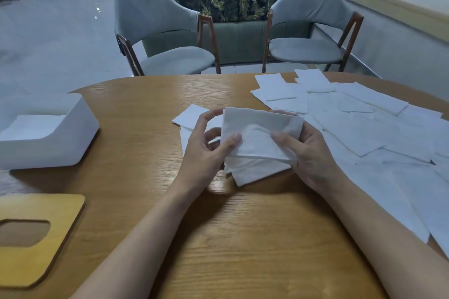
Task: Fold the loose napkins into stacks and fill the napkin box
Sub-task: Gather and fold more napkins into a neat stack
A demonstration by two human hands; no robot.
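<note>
A white folded napkin is held just above the table's middle, pinched at its left edge by my left hand and at its right edge by my right hand. Under it lie other folded napkins, and one flat napkin sits just behind my left hand. Several loose white napkins are spread over the right side of the table. The white napkin box stands open at the left, with napkins inside.
The box's wooden lid, with an oval slot, lies at the near left on the wooden table. Two grey chairs stand behind the far edge, with a leaf-patterned sofa behind them.
</note>
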